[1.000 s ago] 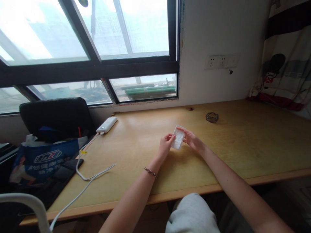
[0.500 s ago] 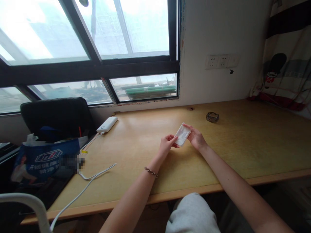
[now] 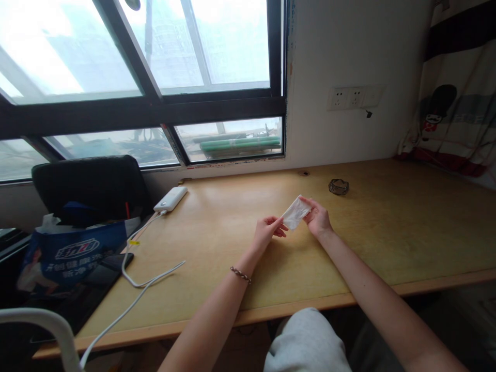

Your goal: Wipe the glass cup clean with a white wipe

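Note:
A small white rectangle that looks like a folded tissue [image 3: 296,213] is held between my two hands above the wooden desk [image 3: 217,222]. My left hand [image 3: 269,231] pinches its lower left corner with thumb and fingertips; the other fingers curl below. At the upper right edge, my right hand [image 3: 318,219] grips it, thumb and fingers closed on the side. The tissue is tilted, and its face looks slightly creased. Farther back on the desk, to the right of my right hand, lies a dark ring-shaped bracelet or band [image 3: 338,187].
A white power bank [image 3: 170,199] lies at the desk's left edge, plugged into a white cable [image 3: 151,282] that loops toward the front. Beyond that edge are a blue bag [image 3: 77,253] and a black chair [image 3: 89,186]. A window and wall sockets [image 3: 347,98] are behind.
My right hand has moved slightly right, and the tissue has shifted right and turned to lie more sideways. My left hand has hardly moved and now pinches only its corner.

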Motion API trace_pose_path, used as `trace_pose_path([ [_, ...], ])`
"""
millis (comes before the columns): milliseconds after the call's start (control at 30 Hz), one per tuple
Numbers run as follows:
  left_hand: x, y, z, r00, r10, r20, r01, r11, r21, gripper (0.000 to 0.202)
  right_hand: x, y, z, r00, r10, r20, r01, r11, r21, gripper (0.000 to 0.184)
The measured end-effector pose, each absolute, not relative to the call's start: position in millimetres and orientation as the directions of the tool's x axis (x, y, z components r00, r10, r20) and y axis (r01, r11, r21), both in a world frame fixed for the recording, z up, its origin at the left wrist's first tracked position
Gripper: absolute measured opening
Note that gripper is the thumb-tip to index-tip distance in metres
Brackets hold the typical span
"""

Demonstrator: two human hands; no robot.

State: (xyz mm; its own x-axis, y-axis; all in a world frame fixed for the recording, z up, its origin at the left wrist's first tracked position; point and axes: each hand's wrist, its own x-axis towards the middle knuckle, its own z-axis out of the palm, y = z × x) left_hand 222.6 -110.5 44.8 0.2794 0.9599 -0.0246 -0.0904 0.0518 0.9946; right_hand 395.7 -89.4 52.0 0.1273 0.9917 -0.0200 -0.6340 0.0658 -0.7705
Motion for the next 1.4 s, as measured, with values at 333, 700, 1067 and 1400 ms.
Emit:
trace_pose_path([
  [333,224.7,-103.8,42.0,0.171,0.985,-0.002,-0.209,0.038,0.977,0.048,387.8,-97.5,55.5,-0.091,0.994,0.06,-0.568,-0.003,-0.823,0.027],
  [700,227.7,-108.7,41.7,0.328,0.945,-0.009,-0.059,0.03,0.998,0.064,380.5,-102.2,53.1,-0.236,0.969,0.076,-0.474,-0.047,-0.88,0.035],
  [1067,225.7,-110.9,42.9,0.432,0.898,-0.078,-0.141,0.153,0.978,0.062,388.6,-89.3,46.2,0.051,0.999,0.0,-0.632,0.032,-0.774,0.029],
  [1400,223.5,-105.1,40.8,0.159,0.987,-0.005,-0.146,0.029,0.989,0.046,390.2,-86.8,46.3,0.095,0.994,-0.047,-0.647,0.025,-0.762,0.023],
])
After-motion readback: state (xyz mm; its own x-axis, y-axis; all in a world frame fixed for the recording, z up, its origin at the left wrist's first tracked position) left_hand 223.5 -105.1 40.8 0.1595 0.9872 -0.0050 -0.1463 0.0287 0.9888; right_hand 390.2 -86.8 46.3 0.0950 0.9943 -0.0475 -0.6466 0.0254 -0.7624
